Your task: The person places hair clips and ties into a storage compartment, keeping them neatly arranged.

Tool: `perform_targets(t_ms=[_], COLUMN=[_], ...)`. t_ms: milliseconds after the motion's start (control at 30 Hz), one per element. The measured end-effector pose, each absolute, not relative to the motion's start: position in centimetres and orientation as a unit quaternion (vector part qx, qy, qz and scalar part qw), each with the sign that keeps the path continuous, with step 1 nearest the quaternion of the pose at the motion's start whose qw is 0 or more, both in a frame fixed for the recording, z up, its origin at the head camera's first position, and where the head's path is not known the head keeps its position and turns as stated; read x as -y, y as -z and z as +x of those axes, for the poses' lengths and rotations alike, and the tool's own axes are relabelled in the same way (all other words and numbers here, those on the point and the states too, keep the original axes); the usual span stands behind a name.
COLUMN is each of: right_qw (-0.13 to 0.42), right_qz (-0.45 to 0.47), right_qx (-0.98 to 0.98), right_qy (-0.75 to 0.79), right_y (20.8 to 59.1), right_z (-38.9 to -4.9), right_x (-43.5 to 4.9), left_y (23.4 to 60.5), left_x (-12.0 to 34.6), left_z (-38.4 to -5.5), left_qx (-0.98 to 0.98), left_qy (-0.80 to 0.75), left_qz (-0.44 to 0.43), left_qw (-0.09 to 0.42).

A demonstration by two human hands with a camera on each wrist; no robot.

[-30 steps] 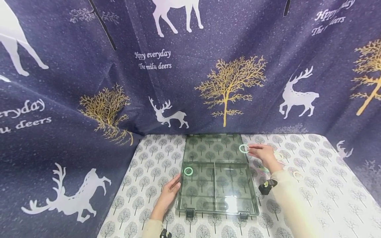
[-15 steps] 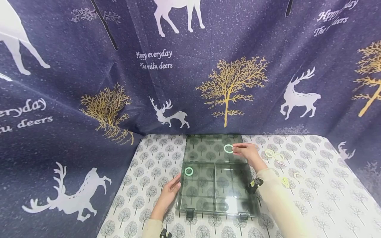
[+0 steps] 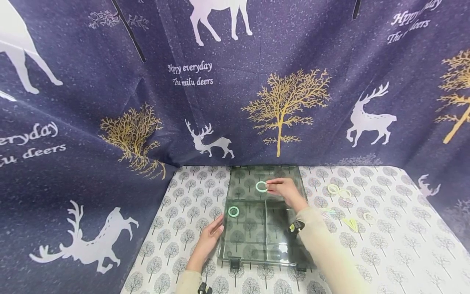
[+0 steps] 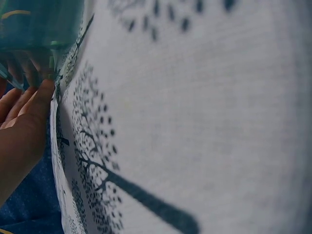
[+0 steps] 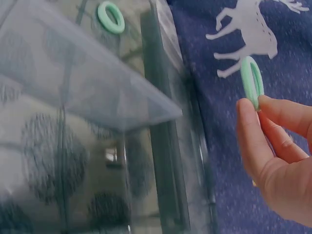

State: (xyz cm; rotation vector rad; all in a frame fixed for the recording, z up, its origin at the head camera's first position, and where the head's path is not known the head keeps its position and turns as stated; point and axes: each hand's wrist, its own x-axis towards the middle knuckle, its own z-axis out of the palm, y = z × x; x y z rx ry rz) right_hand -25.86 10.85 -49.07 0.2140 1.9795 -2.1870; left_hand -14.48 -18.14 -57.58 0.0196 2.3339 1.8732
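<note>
**A right hand [image 3: 284, 188] holds a green ring [image 5: 247, 80] above the lid [image 3: 244, 179] of an open box [image 3: 244, 228]**

The thumb and fingers of the right hand pinch the green ring by one edge, its hole showing toward the box's left side. The left hand [image 3: 211, 233] rests against the box's left wall, fingers nearly straight, touching without gripping.

The green ring looks light and smooth, perhaps slightly springy, and hardly fragile; a fingertip pinch on the rim, as here, seems enough. A second green ring [image 5: 103, 17] lies in the box's left half, near the back left corner. The box, of clear grey-green plastic, looks stiff and slippery, best steadied by a side wall. A divider [image 3: 266, 228] splits it into left and right halves, and its lid is laid back behind it.

To the box's right lie pale yellow rings [image 3: 333, 184] and a folded-looking yellow-green piece [image 3: 350, 223]; other small items there are too faint to name.

Under the box is a white tablecloth [image 3: 400, 245] printed with grey trees. Behind and left of it hangs dark blue cloth [image 3: 235, 106] with white deer, golden trees and lettering.
</note>
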Motion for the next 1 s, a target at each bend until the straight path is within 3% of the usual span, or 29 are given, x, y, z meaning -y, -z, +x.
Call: perform_targets(t_ms=[467, 1000], right_qw=[0.134, 0.092], right_qz=[0.105, 0.131], right_qx=[-0.667, -0.698], right_qy=[0.726, 0.698], right_y=[50.1, 52.0], right_z=[-24.8, -22.8], right_x=[-5.2, -1.1], left_y=[57.6, 57.6], left_x=[18.2, 18.2], left_z=[-14.6, -14.6], left_qx=[-0.774, -0.771], left_qy=[-0.628, -0.631], left_qz=[0.004, 0.002], left_qw=[0.080, 0.082])
